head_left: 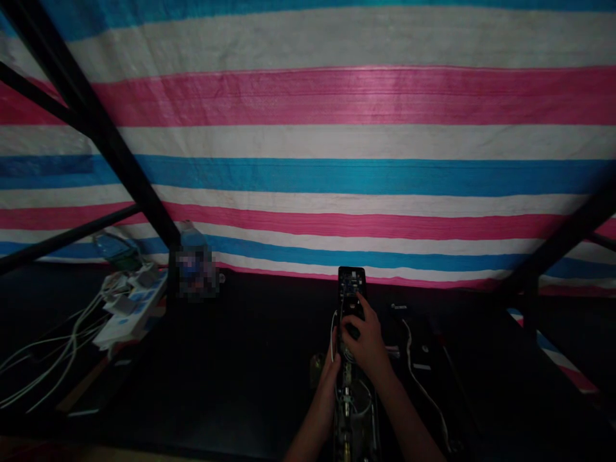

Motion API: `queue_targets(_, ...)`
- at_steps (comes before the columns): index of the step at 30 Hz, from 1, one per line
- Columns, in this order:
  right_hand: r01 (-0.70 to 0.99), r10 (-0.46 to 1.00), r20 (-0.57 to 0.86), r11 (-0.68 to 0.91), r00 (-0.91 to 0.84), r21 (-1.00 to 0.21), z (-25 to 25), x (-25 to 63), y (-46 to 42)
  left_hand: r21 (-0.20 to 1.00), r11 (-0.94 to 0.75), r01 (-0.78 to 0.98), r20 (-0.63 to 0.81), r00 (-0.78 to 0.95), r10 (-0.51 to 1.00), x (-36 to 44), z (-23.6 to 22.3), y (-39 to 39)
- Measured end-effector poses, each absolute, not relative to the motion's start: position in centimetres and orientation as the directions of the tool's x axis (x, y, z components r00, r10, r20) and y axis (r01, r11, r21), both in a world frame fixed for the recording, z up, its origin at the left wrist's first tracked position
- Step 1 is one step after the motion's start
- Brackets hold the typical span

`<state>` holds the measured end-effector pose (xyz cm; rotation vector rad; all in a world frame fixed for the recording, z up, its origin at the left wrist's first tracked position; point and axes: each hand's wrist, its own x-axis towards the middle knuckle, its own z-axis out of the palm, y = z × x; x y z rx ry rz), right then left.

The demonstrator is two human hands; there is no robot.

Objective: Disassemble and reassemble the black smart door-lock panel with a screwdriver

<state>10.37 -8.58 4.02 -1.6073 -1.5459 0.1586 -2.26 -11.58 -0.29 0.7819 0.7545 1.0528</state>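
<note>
Head view: left hand (329, 378) holds opened device (351, 280) alongside; right hand (369, 339) narrow, grip unclear; likely stiff, fragile inside, best held by edges

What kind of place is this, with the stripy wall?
Maybe a makeshift repair bench inside a tent: there's a striped plastic sheet, dark slanting poles and an opened device with its circuits showing.
</note>
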Motion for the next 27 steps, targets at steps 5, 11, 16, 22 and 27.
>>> queue_targets(5, 0.762, 0.847, 0.486, 0.164, 0.217, -0.626, 4.1, 10.3, -8.6, 0.856, 0.267, -0.444, -0.146, 0.288, 0.947, -2.4, 0.2, -11.4)
queue_targets(11, 0.791, 0.858, 0.466, 0.124, 0.218, -0.599, 4.2, 10.3, -8.7, 0.860, 0.280, -0.427, -0.161, 0.293, 0.942, -2.0, -1.4, -10.4)
queue_targets(16, 0.799, 0.866, 0.456, 0.121, 0.205, -0.589, 4.2, 10.3, -8.4, 0.845, 0.326, -0.424, -0.183, 0.345, 0.921, -2.0, -0.9, -10.4)
queue_targets(22, 0.812, 0.872, 0.450, 0.118, 0.190, -0.571, 4.4, 10.4, -8.2, 0.868, 0.284, -0.407, -0.153, 0.326, 0.933, -2.4, 1.9, -11.7)
queue_targets(27, 0.822, 0.872, 0.451, 0.109, 0.191, -0.559, 4.4, 10.3, -8.4, 0.874, 0.279, -0.398, -0.144, 0.336, 0.931, -2.5, 1.9, -11.9)
